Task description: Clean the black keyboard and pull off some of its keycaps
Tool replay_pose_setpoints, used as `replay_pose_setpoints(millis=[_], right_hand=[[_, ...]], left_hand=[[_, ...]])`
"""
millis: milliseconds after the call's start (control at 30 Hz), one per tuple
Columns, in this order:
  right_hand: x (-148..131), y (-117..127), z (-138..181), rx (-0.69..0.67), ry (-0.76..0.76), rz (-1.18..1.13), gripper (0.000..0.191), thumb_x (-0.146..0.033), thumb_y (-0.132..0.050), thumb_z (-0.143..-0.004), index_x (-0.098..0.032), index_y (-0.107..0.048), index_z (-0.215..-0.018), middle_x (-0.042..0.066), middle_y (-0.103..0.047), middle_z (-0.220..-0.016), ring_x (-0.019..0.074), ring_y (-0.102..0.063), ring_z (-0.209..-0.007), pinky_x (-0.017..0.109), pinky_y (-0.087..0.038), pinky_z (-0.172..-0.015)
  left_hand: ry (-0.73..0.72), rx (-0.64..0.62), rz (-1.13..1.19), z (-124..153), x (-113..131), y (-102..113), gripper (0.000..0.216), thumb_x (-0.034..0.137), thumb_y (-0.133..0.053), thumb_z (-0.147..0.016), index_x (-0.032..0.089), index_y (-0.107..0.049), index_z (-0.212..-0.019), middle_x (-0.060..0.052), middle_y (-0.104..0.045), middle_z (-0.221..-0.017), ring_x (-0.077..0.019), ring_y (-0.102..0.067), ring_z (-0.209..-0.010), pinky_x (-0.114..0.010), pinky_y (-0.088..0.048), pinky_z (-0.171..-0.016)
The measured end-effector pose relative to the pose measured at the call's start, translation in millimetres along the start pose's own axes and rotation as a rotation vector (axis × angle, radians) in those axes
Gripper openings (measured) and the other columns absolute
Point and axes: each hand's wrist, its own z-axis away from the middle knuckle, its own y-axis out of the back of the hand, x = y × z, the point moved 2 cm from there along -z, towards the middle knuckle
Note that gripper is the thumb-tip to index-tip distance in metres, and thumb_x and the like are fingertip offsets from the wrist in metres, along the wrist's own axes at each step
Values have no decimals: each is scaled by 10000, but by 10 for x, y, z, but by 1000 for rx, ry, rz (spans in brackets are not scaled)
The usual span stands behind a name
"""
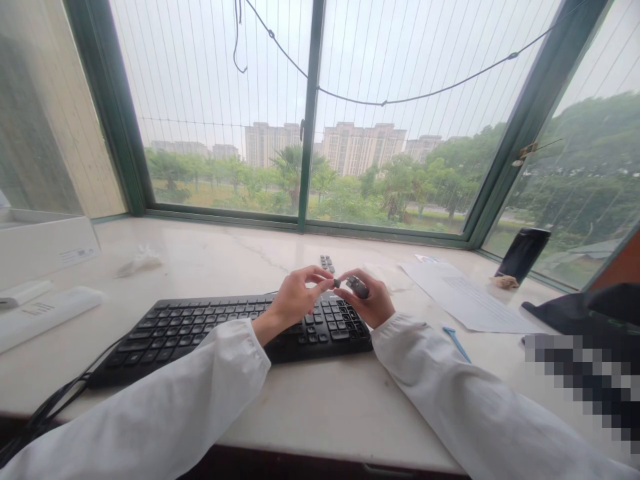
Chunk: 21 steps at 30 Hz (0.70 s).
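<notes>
My left hand (296, 293) is closed in a pinch, thumb and forefinger on a small dark keycap (337, 283) above the right part of a black keyboard (200, 328). Close beside it, my right hand (376, 301) grips a small dark grey rounded object (358, 287), whose exact kind I cannot make out. Under the hands, the keyboard's number pad is partly hidden, and its right columns look to have bare key sockets. Several loose grey keycaps (327, 263) lie on the white surface just behind the hands.
A white box (47, 243) and a white plastic piece (55, 310) are at left, near a crumpled clear bag (141, 260). To the right lie a printed sheet (465, 297), a blue stick-like tool (456, 343) and dark cloth (595, 310). A dark phone-like object (523, 255) leans by the window.
</notes>
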Motion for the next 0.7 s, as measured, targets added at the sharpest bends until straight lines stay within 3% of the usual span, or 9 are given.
replay_pose_setpoints(millis=[300, 700], right_hand=[[1, 4, 0, -26, -7, -24, 326, -490, -666, -772, -188, -640, -892, -70, -437, -500, 89, -310, -485, 217, -306, -476], [-42, 19, -6, -57, 15, -32, 318, -450, -614, -825, -184, -690, -983, -31, -543, -584, 99, -400, -525, 218, -353, -522]], left_hand=[[-90, 43, -71, 13, 53, 7, 300, 429, -585, -842, 185, -699, -973, -45, -709, -958, -120, -613, -671, -218, -472, -592], [-93, 86, -65, -30, -18, 31, 297, 428, -614, -834, 189, -666, -1001, -56, -723, -908, -183, -659, -860, -246, -498, -684]])
